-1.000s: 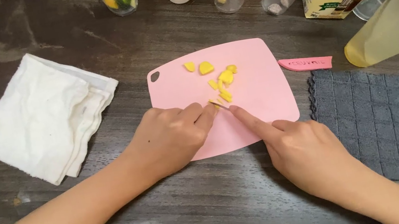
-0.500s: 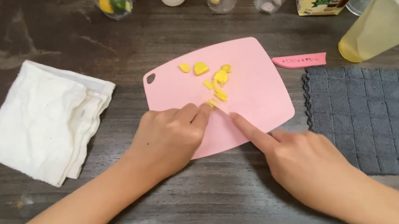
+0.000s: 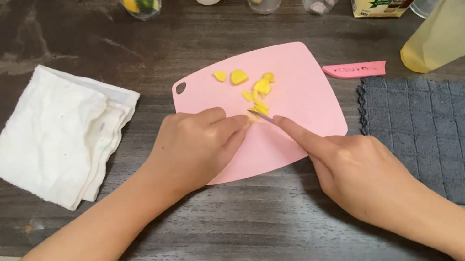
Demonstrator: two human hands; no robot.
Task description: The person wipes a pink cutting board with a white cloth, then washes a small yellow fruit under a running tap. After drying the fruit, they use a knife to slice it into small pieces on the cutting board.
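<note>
Hands meet at the middle of the pink cutting board (image 3: 303, 131), which lies near the centre of the dark tabletop (image 3: 249, 223). Your left hand (image 3: 194, 147) is curled closed, its fingertips pinning a small yellow piece (image 3: 253, 118) just at their tips. Your right hand (image 3: 357, 169) is closed around a small knife (image 3: 262, 116), forefinger stretched along it, with the blade touching that piece. More yellow pieces (image 3: 262, 87) lie scattered just beyond both hands, toward the board's far edge. A folded white cloth (image 3: 58, 136) rests by the tabletop's left edge, a grey mat (image 3: 456, 135) by its right edge.
</note>
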